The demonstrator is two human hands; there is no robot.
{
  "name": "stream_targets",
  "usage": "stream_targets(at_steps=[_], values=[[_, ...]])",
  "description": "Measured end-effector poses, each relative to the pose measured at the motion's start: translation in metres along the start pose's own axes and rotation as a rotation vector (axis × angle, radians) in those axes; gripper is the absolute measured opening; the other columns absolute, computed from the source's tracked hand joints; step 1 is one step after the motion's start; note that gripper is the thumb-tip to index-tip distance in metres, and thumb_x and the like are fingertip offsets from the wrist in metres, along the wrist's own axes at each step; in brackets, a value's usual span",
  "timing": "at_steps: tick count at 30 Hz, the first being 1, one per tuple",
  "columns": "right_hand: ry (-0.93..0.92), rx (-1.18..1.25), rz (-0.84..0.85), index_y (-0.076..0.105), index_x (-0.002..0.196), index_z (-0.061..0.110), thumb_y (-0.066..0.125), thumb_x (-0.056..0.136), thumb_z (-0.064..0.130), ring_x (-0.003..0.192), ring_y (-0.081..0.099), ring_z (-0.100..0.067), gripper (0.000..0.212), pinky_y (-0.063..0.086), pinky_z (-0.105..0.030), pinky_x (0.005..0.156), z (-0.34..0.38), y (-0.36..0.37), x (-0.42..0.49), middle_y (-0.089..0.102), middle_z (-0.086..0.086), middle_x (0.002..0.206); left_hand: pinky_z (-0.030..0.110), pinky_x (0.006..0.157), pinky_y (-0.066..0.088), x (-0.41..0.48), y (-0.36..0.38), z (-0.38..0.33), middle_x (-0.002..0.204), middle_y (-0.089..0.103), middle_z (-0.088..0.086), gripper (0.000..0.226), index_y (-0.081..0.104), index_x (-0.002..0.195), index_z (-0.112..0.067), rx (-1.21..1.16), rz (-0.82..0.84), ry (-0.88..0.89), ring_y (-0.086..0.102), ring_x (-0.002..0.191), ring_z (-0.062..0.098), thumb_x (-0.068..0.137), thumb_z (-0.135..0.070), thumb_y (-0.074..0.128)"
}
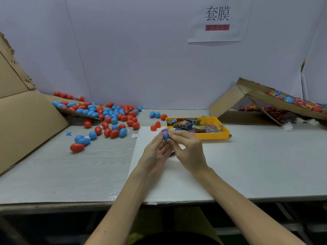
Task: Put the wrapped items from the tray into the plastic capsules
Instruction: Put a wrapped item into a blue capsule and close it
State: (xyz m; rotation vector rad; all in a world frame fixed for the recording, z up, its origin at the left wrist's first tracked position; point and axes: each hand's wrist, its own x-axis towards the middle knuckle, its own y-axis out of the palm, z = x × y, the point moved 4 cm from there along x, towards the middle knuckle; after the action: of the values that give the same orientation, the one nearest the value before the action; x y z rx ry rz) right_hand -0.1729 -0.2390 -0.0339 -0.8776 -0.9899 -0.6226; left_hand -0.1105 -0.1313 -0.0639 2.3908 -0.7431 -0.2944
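A yellow tray (215, 136) at the table's middle holds several colourful wrapped items (192, 125). Just in front of its left corner, my left hand (156, 152) holds a blue capsule half (166, 137) by the fingertips. My right hand (188, 147) pinches a purple wrapped item (165, 131) at the top of that capsule half. Two red capsule halves (155, 126) lie on the white sheet just left of the tray. Whether the item sits fully inside the capsule is hidden by my fingers.
Several red and blue egg capsules (109, 117) spill from a cardboard box (26, 117) on the left. Three more (157, 114) lie behind the tray. A tilted cardboard box (256, 103) at the right holds wrapped finished eggs. A paper sign (217, 20) hangs on the back wall.
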Motion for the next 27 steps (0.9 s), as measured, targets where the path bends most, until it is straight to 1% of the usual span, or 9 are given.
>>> stream_targets(at_steps=[3, 8, 11, 14, 16, 19, 21, 24, 27], values=[[0.023, 0.006, 0.007, 0.074, 0.107, 0.002, 0.076, 0.081, 0.001, 0.094, 0.069, -0.023, 0.027, 0.057, -0.044, 0.078, -0.0018, 0.0004, 0.0003, 0.074, -0.009, 0.101, 0.029, 0.085, 0.058, -0.0005, -0.0005, 0.0005, 0.121, 0.070, 0.012, 0.037, 0.064, 0.125, -0.010, 0.034, -0.014, 0.004, 0.068, 0.110, 0.021, 0.096, -0.032, 0.058], [0.047, -0.031, 0.023, 0.071, 0.117, 0.010, 0.076, 0.081, 0.008, 0.097, 0.066, -0.016, 0.037, 0.052, -0.034, 0.083, 0.0019, 0.0004, 0.0013, 0.072, -0.001, 0.107, 0.033, 0.080, 0.060, -0.0017, 0.0018, -0.0015, 0.108, 0.073, 0.014, 0.048, 0.062, 0.127, -0.006, -0.030, 0.012, -0.007, 0.071, 0.101, 0.023, 0.086, -0.031, 0.063], [0.053, -0.049, 0.041, 0.070, 0.117, 0.013, 0.078, 0.080, 0.013, 0.096, 0.066, -0.015, 0.038, 0.051, -0.033, 0.082, 0.0022, 0.0003, 0.0020, 0.072, 0.000, 0.107, 0.036, 0.077, 0.060, -0.0019, 0.0032, -0.0024, 0.105, 0.073, 0.017, 0.049, 0.063, 0.124, -0.004, -0.091, 0.014, -0.024, 0.072, 0.097, 0.025, 0.080, -0.027, 0.063], [0.042, -0.080, 0.049, 0.072, 0.113, 0.011, 0.078, 0.079, 0.013, 0.097, 0.067, -0.018, 0.035, 0.051, -0.033, 0.082, 0.0030, 0.0006, 0.0014, 0.074, -0.002, 0.106, 0.037, 0.078, 0.058, 0.0000, 0.0025, -0.0009, 0.104, 0.073, 0.016, 0.029, 0.070, 0.111, -0.006, -0.109, -0.017, -0.024, 0.072, 0.094, 0.025, 0.089, -0.021, 0.059], [0.030, -0.091, 0.061, 0.073, 0.113, 0.010, 0.077, 0.080, 0.010, 0.099, 0.067, -0.020, 0.034, 0.051, -0.032, 0.084, 0.0040, 0.0016, 0.0014, 0.073, -0.003, 0.107, 0.037, 0.077, 0.059, 0.0010, 0.0010, -0.0007, 0.100, 0.074, 0.012, 0.024, 0.072, 0.105, -0.009, -0.101, -0.041, 0.002, 0.073, 0.088, 0.023, 0.096, -0.022, 0.055], [0.020, -0.064, 0.077, 0.072, 0.115, 0.008, 0.077, 0.079, 0.006, 0.102, 0.067, -0.022, 0.036, 0.052, -0.032, 0.089, 0.0060, 0.0029, 0.0009, 0.072, -0.005, 0.109, 0.029, 0.074, 0.059, 0.0017, -0.0010, -0.0034, 0.102, 0.075, 0.006, 0.026, 0.067, 0.116, -0.014, -0.047, -0.038, 0.064, 0.074, 0.090, 0.016, 0.100, -0.027, 0.053], [0.040, -0.030, 0.078, 0.070, 0.118, 0.008, 0.078, 0.080, 0.008, 0.102, 0.067, -0.021, 0.039, 0.052, -0.031, 0.090, 0.0061, 0.0017, 0.0019, 0.071, -0.005, 0.112, 0.026, 0.073, 0.059, 0.0016, -0.0018, -0.0045, 0.101, 0.075, 0.004, 0.025, 0.063, 0.120, -0.015, -0.048, -0.029, 0.083, 0.073, 0.089, 0.013, 0.102, -0.024, 0.050], [0.058, -0.028, 0.062, 0.071, 0.114, 0.009, 0.080, 0.080, 0.014, 0.101, 0.066, -0.019, 0.036, 0.051, -0.031, 0.088, 0.0049, -0.0002, 0.0030, 0.071, -0.003, 0.111, 0.027, 0.070, 0.059, 0.0019, -0.0022, -0.0035, 0.097, 0.076, 0.005, 0.022, 0.062, 0.118, -0.016, -0.084, -0.026, 0.061, 0.073, 0.085, 0.014, 0.103, -0.019, 0.048], [0.054, -0.048, 0.050, 0.073, 0.110, 0.009, 0.080, 0.079, 0.015, 0.101, 0.067, -0.020, 0.032, 0.052, -0.033, 0.086, 0.0034, 0.0000, 0.0023, 0.072, -0.003, 0.108, 0.030, 0.068, 0.060, 0.0009, -0.0007, -0.0015, 0.099, 0.074, 0.010, 0.023, 0.065, 0.116, -0.012, -0.098, -0.028, 0.015, 0.073, 0.085, 0.016, 0.100, -0.020, 0.051]])
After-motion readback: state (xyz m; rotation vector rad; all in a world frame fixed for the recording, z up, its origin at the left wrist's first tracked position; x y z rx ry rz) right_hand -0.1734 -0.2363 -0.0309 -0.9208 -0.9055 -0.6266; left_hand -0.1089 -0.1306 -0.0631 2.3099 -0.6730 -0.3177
